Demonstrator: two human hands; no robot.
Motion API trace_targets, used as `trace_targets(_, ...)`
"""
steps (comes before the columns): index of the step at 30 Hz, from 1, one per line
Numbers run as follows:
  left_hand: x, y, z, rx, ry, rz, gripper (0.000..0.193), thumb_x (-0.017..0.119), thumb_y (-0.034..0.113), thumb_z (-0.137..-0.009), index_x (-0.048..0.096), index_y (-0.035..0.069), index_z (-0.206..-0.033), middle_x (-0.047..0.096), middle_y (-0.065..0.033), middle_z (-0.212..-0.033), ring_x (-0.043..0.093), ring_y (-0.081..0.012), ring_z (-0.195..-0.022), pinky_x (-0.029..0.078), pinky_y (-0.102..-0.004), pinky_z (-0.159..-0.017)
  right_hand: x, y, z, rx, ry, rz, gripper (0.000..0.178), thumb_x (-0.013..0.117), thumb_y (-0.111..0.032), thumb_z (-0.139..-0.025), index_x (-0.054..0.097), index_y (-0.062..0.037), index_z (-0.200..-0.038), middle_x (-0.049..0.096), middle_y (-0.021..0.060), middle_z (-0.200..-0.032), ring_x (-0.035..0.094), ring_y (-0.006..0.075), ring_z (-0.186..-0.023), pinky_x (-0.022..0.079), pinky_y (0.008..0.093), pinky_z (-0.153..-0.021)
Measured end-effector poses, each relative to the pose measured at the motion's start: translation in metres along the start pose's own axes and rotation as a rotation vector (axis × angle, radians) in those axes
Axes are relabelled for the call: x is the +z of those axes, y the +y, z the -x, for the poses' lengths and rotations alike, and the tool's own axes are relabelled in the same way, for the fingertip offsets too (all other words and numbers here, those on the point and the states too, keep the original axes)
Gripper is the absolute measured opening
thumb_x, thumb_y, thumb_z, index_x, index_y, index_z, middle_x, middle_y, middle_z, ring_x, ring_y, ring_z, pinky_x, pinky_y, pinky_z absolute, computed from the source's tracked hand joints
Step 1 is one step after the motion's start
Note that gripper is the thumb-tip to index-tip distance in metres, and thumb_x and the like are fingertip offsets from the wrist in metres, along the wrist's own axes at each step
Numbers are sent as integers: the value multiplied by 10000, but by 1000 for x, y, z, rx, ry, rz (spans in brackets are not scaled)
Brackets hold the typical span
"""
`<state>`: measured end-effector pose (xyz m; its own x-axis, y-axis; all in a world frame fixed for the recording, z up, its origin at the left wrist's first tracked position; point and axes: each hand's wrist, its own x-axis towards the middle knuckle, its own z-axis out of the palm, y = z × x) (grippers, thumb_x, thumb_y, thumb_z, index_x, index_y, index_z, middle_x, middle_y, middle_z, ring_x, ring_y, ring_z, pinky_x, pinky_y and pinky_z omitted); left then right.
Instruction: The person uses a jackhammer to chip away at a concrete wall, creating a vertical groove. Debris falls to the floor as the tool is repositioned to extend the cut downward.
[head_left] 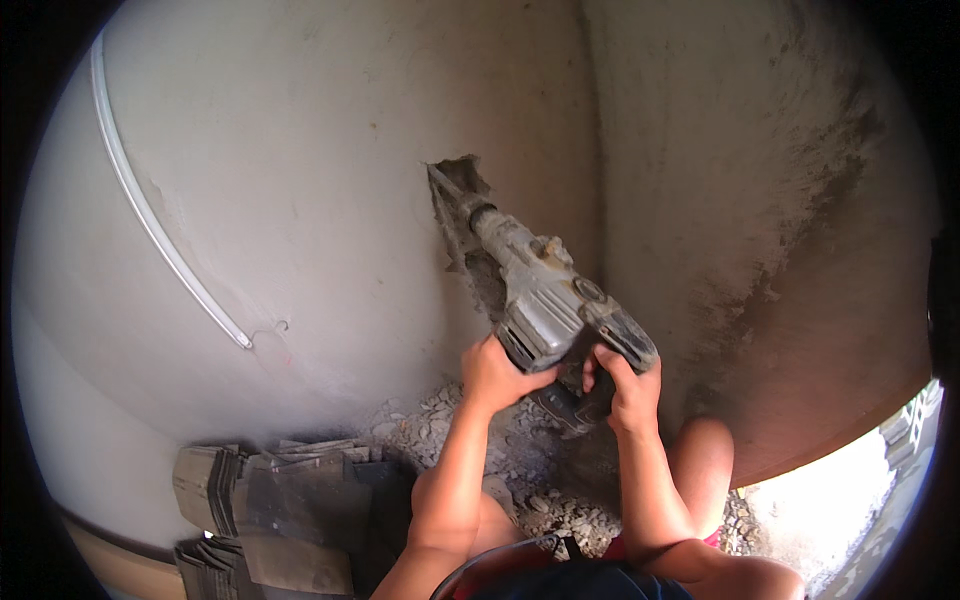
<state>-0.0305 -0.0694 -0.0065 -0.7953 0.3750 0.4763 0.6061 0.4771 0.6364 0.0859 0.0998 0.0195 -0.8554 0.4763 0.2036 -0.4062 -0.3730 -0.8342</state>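
A dusty grey demolition hammer (545,285) slants up and to the left toward the wall. Its chisel bit (447,182) reaches into the top of a rough, narrow hole (478,270) broken in the plaster. My left hand (500,375) is wrapped round the underside of the tool's body, beside its vented housing. Round the rear handle my right hand (630,388) is closed, with its thumb toward the top. The hole runs downward behind the tool, and part of it is hidden by the tool's body.
Broken rubble (450,425) covers the floor below the hole. Stacks of dark flat sheets (300,520) lie at the lower left. A pale conduit (150,215) runs down the left wall. At right, a wall (720,180) with a dark stained patch meets the corner.
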Motion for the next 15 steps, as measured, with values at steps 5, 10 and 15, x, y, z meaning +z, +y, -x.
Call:
trace_targets(5, -4, 3, -2, -87, -40, -164, 827, 955, 557, -591, 682, 30, -1167, 779, -195, -983, 763, -402, -906, 609, -488, -783, -11, 26, -13, 106, 71, -86, 161, 677, -129, -961, 635, 22, -923, 636, 115, -688, 603, 209, -549, 499, 353, -536)
trace_targets(10, -12, 3, 6, -152, -50, -312, 855, 947, 580, -596, 673, 26, -1187, 774, -195, -1017, 762, -407, -913, 610, -487, -799, -16, 47, -16, 184, 129, -144, 174, 681, -141, -966, 624, 7, -894, 633, 129, -655, 613, 243, -503, 500, 363, -492)
trace_targets(15, -15, 14, 4, -199, -82, -380, 880, 966, 572, -578, 675, 0, -1180, 775, -203, -1001, 765, -407, -907, 612, -478, -811, -19, 49, -15, 216, 137, -266, 168, 694, -97, -941, 662, 49, -1017, 662, 128, -678, 623, 227, -530, 499, 347, -521)
